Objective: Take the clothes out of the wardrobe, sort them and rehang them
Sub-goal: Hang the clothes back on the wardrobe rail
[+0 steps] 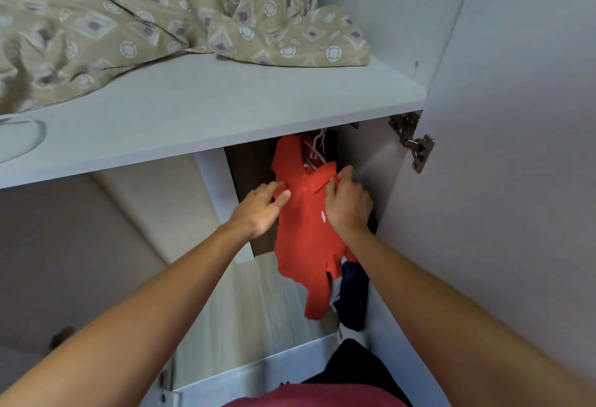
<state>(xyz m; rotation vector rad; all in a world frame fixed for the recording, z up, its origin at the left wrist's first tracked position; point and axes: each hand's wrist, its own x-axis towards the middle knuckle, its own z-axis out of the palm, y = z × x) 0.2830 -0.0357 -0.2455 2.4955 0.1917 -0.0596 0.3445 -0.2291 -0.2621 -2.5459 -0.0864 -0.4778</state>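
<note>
A red polo shirt (303, 239) hangs on a white hanger (317, 145) inside the wardrobe, just under the shelf. My left hand (261, 210) pinches the shirt's left shoulder between thumb and fingers. My right hand (348, 203) grips the collar and right shoulder with curled fingers. A dark navy garment (354, 297) hangs behind the red shirt, mostly hidden by it. The rail is out of sight under the shelf.
A white shelf (225, 110) runs above the hanging space and carries a beige patterned duvet (145, 16). The open wardrobe door (516, 181) stands close on the right, with a metal hinge (416, 142). The wardrobe floor (258, 319) lies below.
</note>
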